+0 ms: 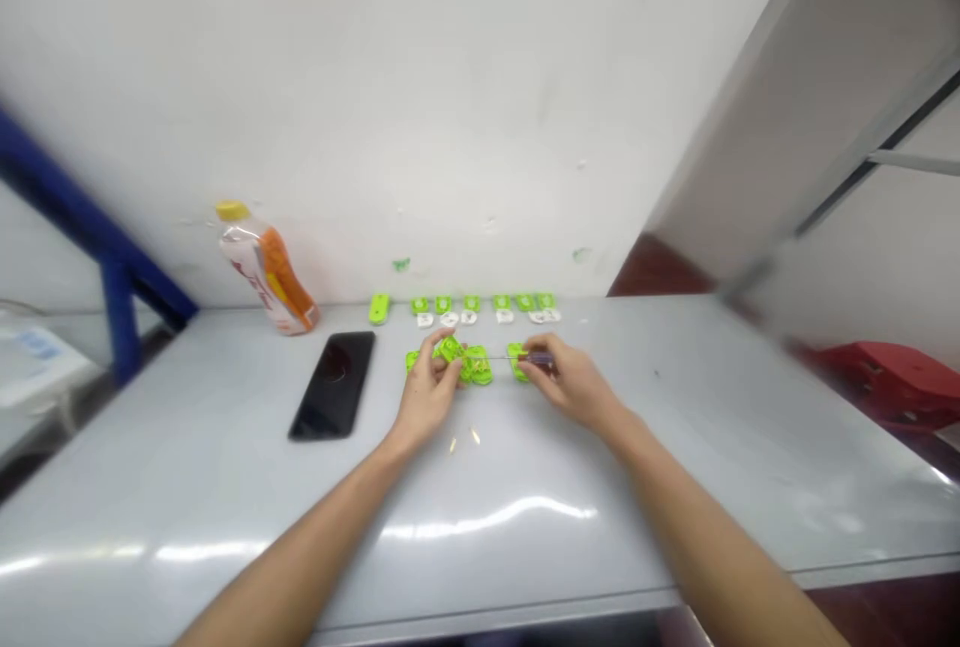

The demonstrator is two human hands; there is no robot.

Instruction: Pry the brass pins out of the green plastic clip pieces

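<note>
The left hand (pixel 426 392) is curled, its fingers pinching a green plastic part (pixel 450 349) at the middle of the worktop (pixel 187 492). The right hand (pixel 574 382) pinches a screwdriver (pixel 536 359) by its dark purple handle, and the thin shaft runs level toward the left hand. Exactly where the tip ends is too small to tell.

Just under and beside the hands lie more green parts (pixel 478 367), a loose cluster that the fingers partly hide. Taking 12 o'clock as the far wall (pixel 420 77), a row of small green pieces (pixel 472 304) sits at 12 o'clock from the hands, close to the wall, with white pieces (pixel 450 319) just in front. Two pale slivers (pixel 463 439) lie at 6 o'clock, near the left wrist. A black phone (pixel 332 385) lies face up at 9 o'clock, and a plastic bottle (pixel 266 272) with a yellow cap and orange label lies tilted against the wall at 10 o'clock. Beyond the worktop at 3 o'clock stands something red (pixel 892 382).
</note>
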